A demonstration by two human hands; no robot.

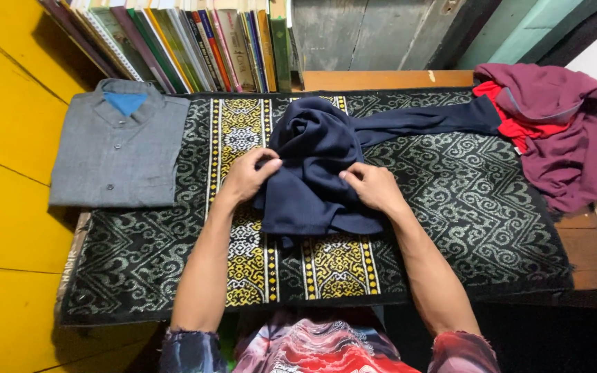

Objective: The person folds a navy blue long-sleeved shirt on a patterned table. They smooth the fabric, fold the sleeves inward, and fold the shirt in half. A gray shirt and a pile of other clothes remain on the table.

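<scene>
Both hands are pinching a bunched dark navy fabric garment lying mid-mat on a black woven mat patterned in yellow and white: the left hand is gripping its nine o'clock edge, the right hand its three o'clock edge. A folded grey button-up shirt is lying at nine o'clock, a crumpled maroon garment at two o'clock.

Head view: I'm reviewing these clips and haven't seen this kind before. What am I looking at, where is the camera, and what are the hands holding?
There is no machine here. The camera sits on a person's head and looks down, so both forearms enter from the bottom edge. The left hand and right hand each pinch a bunched dark navy garment, one sleeve trailing off to the right. It lies on a black patterned mat with yellow bands, spread over a wooden table. A folded grey shirt rests at the left, a crumpled maroon garment with red lining at the right, and a row of books stands behind.
</scene>
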